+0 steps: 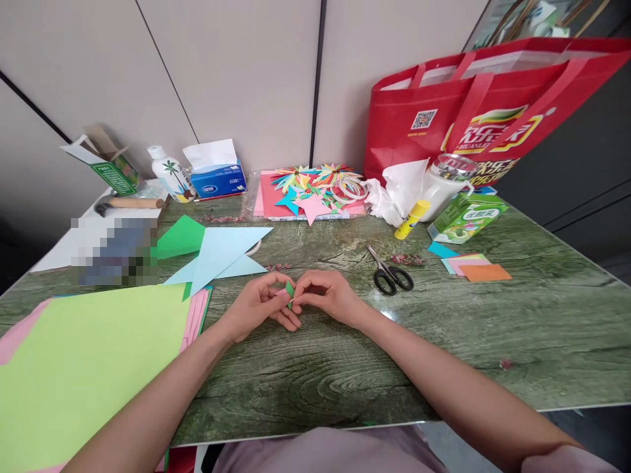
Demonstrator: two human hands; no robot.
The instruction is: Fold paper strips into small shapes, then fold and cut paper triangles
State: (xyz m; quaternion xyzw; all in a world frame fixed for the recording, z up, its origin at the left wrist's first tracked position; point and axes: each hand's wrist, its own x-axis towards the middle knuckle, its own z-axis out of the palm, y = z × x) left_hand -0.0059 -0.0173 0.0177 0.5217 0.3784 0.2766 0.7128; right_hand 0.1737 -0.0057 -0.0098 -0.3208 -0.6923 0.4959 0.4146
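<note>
Both my hands meet over the middle of the green wood-grain table (345, 368). My left hand (259, 305) and my right hand (325, 295) pinch a small folded piece of green and pink paper (289, 291) between fingertips. Fingers of both hands are closed on it. Black-handled scissors (391, 272) lie just right of my right hand. A stack of large coloured sheets, light green on top (89, 368), lies left of my left arm.
Light blue (221, 253) and green (180, 236) folded sheets lie behind the hands. At the back: a pile of paper stars (310, 187), tape rolls (352, 189), tissue box (217, 177), bottle (170, 174), glue stick (411, 219), green carton (466, 217), red bag (483, 112). Small paper squares (476, 268) lie right.
</note>
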